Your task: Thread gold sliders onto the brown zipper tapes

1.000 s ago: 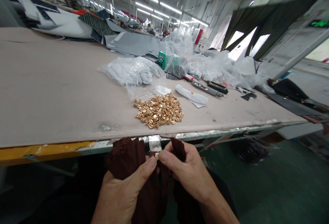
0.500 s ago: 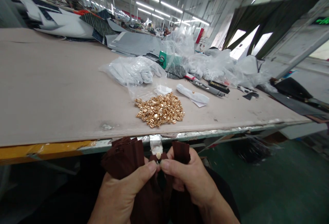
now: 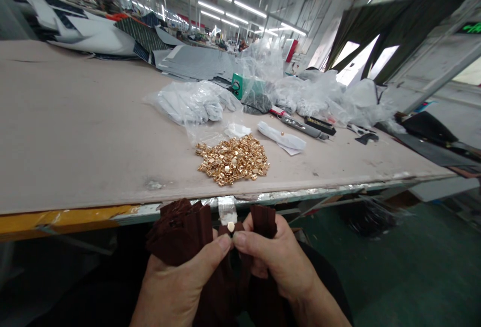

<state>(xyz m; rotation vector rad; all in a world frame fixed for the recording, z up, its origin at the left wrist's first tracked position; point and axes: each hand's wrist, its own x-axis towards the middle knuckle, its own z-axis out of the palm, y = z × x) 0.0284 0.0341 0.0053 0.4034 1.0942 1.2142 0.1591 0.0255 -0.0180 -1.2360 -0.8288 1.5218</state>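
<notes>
My left hand (image 3: 180,282) is closed round a thick bundle of dark brown zipper tapes (image 3: 182,232), its thumb and finger pinching at a tape end. My right hand (image 3: 287,262) is closed on a smaller folded bunch of the same brown zipper tape (image 3: 263,221). Between the two thumb tips, which nearly meet, sits a gold zipper slider (image 3: 230,226). It stands at the end of a holder wrapped in silvery tape (image 3: 227,209) that juts from the table edge. Brown tape hangs below both hands. The fingertips hide how the tape meets the slider.
A pile of gold zipper sliders (image 3: 233,160) lies on the table (image 3: 86,131) just beyond my hands. Behind it are a clear plastic bag (image 3: 195,104), folded white paper (image 3: 281,138), a grey pen-like tool (image 3: 306,127) and a green box (image 3: 251,86). Fabric pieces (image 3: 195,60) lie farther back.
Both hands keep their pinch at the slider. The left hand and its bundle have shifted very slightly; the thumbs sit a touch higher and closer together.
</notes>
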